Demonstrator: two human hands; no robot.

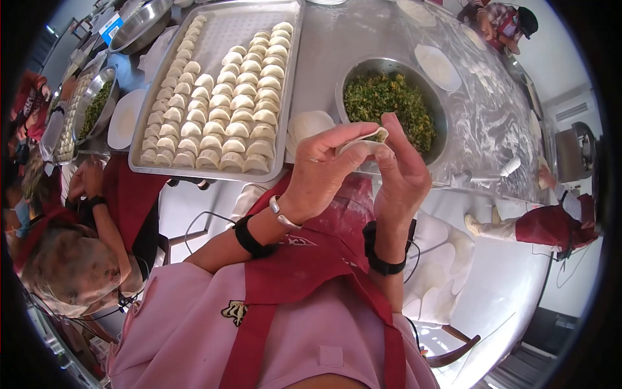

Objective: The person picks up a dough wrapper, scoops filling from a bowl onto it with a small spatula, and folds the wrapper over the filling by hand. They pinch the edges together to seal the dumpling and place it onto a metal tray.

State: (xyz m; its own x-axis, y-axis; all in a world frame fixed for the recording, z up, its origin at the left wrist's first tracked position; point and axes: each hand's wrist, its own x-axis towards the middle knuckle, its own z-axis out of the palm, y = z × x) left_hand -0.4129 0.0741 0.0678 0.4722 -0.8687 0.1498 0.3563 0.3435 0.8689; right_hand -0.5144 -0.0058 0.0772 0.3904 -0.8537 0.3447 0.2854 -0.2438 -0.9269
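Both of my hands pinch one half-folded dumpling point(366, 141) held up in front of my chest. My left hand point(321, 168) grips its left side with thumb and fingers. My right hand point(402, 168) presses the right edge of the wrapper. Green filling shows at the dumpling's open top. Just behind it stands a metal bowl point(435, 107) of chopped green filling point(389, 100). A small stack of round wrappers point(310, 124) lies left of the bowl.
A metal tray point(223, 29) holds several rows of folded dumplings point(220, 110). More wrappers point(437, 65) lie on the floured steel table point(492, 123). A person sits at my left by another filling bowl point(97, 104); other people work at the far and right edges.
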